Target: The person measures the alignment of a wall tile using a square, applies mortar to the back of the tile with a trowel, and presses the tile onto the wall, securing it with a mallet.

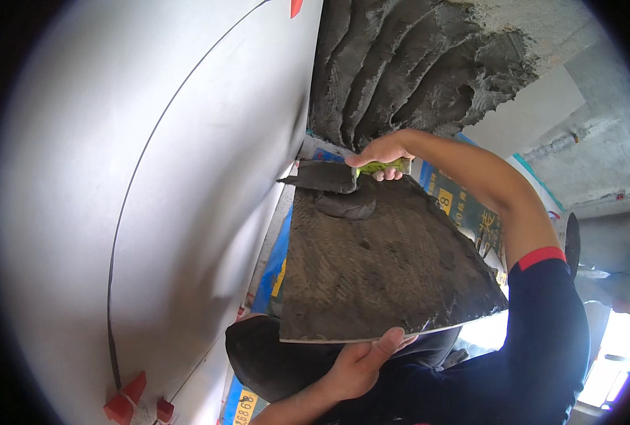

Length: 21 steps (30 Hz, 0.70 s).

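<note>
One trowel (336,177), one mortar-coated tile (382,265) before you.
Your right hand (388,152) wraps round the trowel's one green handle (372,168), blade (321,176) at the tile's far left corner; your left hand (357,368), half-curled, grips the tile's near edge.

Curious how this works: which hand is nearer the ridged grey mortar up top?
Right. The right hand, gripping the trowel, is near the lower edge of the ridged mortar; the left hand is lower down, holding the coated slab.
</note>
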### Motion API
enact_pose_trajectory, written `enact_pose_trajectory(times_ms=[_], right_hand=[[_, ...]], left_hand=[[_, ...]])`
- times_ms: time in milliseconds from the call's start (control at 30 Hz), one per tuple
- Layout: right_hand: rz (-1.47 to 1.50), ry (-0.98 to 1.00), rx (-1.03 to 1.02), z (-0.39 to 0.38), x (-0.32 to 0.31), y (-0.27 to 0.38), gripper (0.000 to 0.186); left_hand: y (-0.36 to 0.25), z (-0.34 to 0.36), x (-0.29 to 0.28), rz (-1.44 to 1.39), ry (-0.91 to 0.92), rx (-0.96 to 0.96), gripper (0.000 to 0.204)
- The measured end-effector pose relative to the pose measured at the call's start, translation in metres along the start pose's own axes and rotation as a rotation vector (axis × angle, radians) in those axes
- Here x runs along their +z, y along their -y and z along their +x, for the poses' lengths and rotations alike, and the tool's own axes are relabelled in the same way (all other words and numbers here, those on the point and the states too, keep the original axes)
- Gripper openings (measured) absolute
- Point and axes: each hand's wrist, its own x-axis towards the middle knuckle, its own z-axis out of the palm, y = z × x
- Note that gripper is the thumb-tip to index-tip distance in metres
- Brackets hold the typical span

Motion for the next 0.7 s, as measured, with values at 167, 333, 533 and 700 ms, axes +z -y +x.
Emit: enact_pose_trajectory(times_ms=[167, 333, 533, 700], right_hand=[[0.097, 0.305, -0.115, -0.038, -0.016, -0.024, 0.051], [0.095, -0.180, -0.144, -0.055, -0.020, -0.008, 0.048], [-0.089, -0.160, -0.077, 0.015, -0.045, 0.019, 0.035], [-0.063, -0.014, 0.002, 0.077, -0.047, 0.048, 0.040]], left_hand=[[-0.017, 0.001, 0.016, -0.094, -0.067, -0.037, 0.034], [-0.016, 0.001, 0.013, -0.187, -0.033, 0.022, 0.035], [-0.009, 0.002, 0.010, -0.079, -0.051, 0.022, 0.036], [0.016, -0.002, -0.006, -0.005, -0.006, -0.016, 0.037]])
